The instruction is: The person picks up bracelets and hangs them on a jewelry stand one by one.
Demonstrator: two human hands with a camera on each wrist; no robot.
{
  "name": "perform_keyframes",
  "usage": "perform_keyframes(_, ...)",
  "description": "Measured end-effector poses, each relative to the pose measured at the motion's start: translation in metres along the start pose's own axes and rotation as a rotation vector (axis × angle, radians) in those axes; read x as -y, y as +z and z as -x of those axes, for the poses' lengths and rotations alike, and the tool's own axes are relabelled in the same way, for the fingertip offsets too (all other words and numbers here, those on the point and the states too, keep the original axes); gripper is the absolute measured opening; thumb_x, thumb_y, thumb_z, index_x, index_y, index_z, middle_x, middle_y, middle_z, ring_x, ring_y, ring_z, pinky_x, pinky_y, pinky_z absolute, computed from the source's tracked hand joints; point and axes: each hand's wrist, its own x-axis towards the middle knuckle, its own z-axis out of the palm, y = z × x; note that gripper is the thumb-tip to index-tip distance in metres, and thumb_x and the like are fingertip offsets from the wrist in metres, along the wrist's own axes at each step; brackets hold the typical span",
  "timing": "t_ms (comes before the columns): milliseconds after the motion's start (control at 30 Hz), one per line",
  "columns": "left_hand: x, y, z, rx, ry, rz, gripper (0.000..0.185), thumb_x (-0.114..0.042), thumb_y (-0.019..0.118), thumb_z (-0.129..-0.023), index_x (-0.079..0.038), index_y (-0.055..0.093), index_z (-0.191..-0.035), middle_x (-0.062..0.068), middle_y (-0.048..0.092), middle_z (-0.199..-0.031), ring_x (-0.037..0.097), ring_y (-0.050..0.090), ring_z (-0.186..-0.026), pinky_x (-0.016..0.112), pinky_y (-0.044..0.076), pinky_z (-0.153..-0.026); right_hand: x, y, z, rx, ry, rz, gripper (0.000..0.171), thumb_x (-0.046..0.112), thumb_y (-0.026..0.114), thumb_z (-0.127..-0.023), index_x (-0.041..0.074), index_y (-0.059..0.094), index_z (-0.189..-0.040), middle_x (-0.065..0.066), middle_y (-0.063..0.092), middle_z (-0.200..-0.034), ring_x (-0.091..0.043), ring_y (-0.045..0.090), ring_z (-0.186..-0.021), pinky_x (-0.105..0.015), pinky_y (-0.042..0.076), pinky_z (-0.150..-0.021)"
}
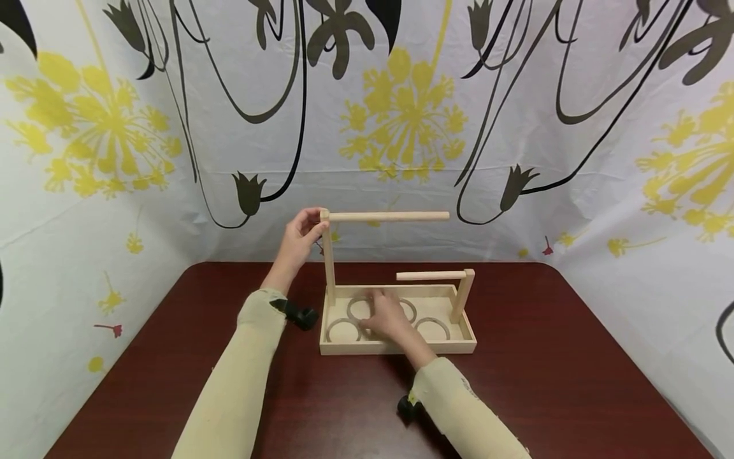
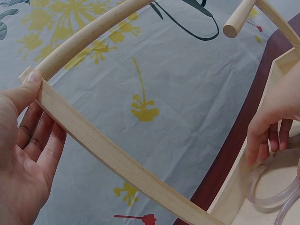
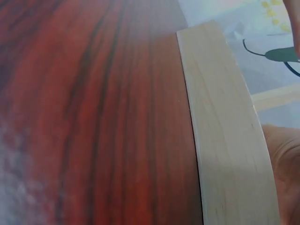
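Head view: dark red table (image 1: 573, 357), flowery sheet (image 1: 172, 159) behind; left hand (image 1: 298, 241) grips post (image 1: 329, 268), right hand (image 1: 390, 319) fingers loosely on rings (image 1: 432, 328) in tray (image 1: 395, 347).

No text, label, brand or number can be read anywhere.

head view overhead, wrist views close, sharing tray (image 1: 395, 347)

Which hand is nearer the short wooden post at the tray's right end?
Right. The right hand is inside the tray, just left of the short post; the left hand holds the tall post at the far end.
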Motion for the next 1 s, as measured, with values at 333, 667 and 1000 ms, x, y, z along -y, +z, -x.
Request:
perform_keyframes(333,0.0001,0.0001,-0.0006,0.012,-0.001,0.017,0.035,-0.007,0.059,-0.1,0.006,0.053,-0.132,-0.012,0.058,-0.101,-0.003,0.059,-0.091,0.013,0.05,-0.081,-0.0044,-0.0021,0.0026,-0.02,-0.027,-0.122,0.077,0.025,0.082,-0.074,0.003,0.052,-0.141,-0.023,0.053,-0.132,-0.034,0.055,-0.115,-0.049,0.049,-0.098)
perform_keyframes(667,0.0015,0.0012,-0.0008,0.003,0.004,0.021,0.033,-0.006,0.06,-0.099,0.006,0.055,-0.13,-0.013,0.058,-0.098,-0.002,0.059,-0.09,0.013,0.05,-0.08,-0.0038,-0.0045,0.0064,-0.031,-0.147,-0.264,0.076,0.019,0.08,-0.075,0.009,0.051,-0.144,-0.023,0.057,-0.124,-0.034,0.061,-0.109,-0.044,0.055,-0.088)
perform_keyframes(1000,0.002,0.0004,0.0002,0.001,0.013,0.013,0.033,-0.007,0.059,-0.1,0.006,0.055,-0.13,-0.013,0.058,-0.097,-0.003,0.059,-0.09,0.013,0.05,-0.08,0.0045,-0.0099,0.0087,-0.058,-0.23,-0.439,0.07,0.012,0.078,-0.073,0.007,0.053,-0.138,-0.026,0.062,-0.122,-0.035,0.065,-0.106,-0.044,0.057,-0.092)
